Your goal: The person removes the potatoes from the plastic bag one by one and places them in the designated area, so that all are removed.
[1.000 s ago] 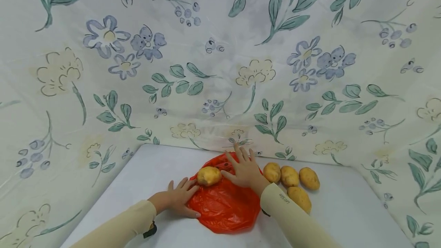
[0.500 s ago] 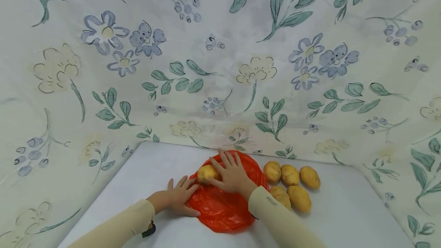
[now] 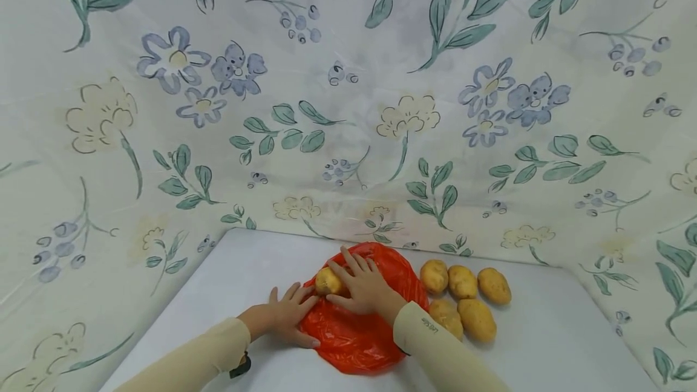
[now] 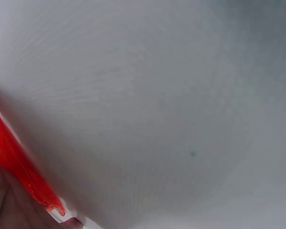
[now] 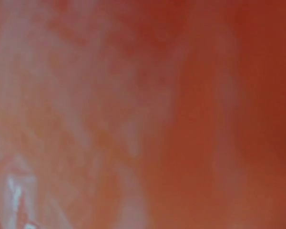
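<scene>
A crumpled red plastic bag (image 3: 348, 334) lies on the white table in the head view. One potato (image 3: 328, 282) sits on its upper left part, partly covered by my right hand (image 3: 362, 286). That hand lies over the bag with fingers spread and extended, the thumb below the potato and the forefinger above it. My left hand (image 3: 288, 317) rests with spread fingers at the bag's left edge, fingertips near the potato. The left wrist view catches the bag's edge (image 4: 21, 164) beside the hand. In the right wrist view, blurred red plastic (image 5: 200, 119) fills everything.
To the right of the bag lie several potatoes (image 3: 477, 319) in two loose rows, one partly behind the right sleeve (image 3: 435, 337). The white table (image 3: 555, 331) ends at a flower-patterned cloth (image 3: 348, 138) at the back and sides.
My right hand has moved left across the bag onto the potato, uncovering another potato beside the right sleeve. My left hand stays at the bag's left edge.
</scene>
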Motion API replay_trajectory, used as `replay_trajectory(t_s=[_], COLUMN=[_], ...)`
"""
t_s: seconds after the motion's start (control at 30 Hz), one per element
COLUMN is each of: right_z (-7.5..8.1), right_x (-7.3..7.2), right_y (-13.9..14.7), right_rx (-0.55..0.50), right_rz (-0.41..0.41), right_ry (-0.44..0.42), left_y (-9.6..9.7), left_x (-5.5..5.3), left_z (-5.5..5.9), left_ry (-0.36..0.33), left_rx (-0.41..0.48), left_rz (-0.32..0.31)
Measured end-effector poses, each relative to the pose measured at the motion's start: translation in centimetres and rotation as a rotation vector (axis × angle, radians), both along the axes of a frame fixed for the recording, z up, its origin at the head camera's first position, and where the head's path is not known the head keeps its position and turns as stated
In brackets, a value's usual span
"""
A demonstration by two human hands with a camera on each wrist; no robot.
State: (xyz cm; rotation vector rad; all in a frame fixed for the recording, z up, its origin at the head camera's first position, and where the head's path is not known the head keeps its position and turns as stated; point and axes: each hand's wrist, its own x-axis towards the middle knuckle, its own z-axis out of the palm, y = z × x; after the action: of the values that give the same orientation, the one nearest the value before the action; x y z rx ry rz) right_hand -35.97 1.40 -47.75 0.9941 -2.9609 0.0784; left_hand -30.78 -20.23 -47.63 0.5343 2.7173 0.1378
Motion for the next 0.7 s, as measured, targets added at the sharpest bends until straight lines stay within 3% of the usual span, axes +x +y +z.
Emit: replay_trajectory(t_s=[0.17, 0.33, 0.47, 0.53, 0.7], right_z=[-0.2, 0.5, 0.7, 0.8, 0.6], right_x=[-0.2, -0.4, -0.4, -0.3, 0.0], right_y=[-0.4, -0.6, -0.7, -0.8, -1.1], right_rx=[-0.111, -0.358, -0.517, -0.569, -0.627], right_rz=[-0.010, -0.033, -0.042, -0.074, -0.175], right_ry=[-0.149, -0.348, -0.454, -0.490, -0.487], left_y=[0.0, 0.1, 0.1, 0.0, 0.1], left_x=[-0.1, -0.3, -0.3, -0.3, -0.2], left_z=[-0.1, 0.2, 0.1, 0.0, 0.1], left_ry=[-0.007, -0.016, -0.036, -0.038, -0.036], left_rx=[0.003, 0.015, 0.036, 0.040, 0.025], left_rz=[-0.010, -0.009, -0.003, -0.004, -0.011])
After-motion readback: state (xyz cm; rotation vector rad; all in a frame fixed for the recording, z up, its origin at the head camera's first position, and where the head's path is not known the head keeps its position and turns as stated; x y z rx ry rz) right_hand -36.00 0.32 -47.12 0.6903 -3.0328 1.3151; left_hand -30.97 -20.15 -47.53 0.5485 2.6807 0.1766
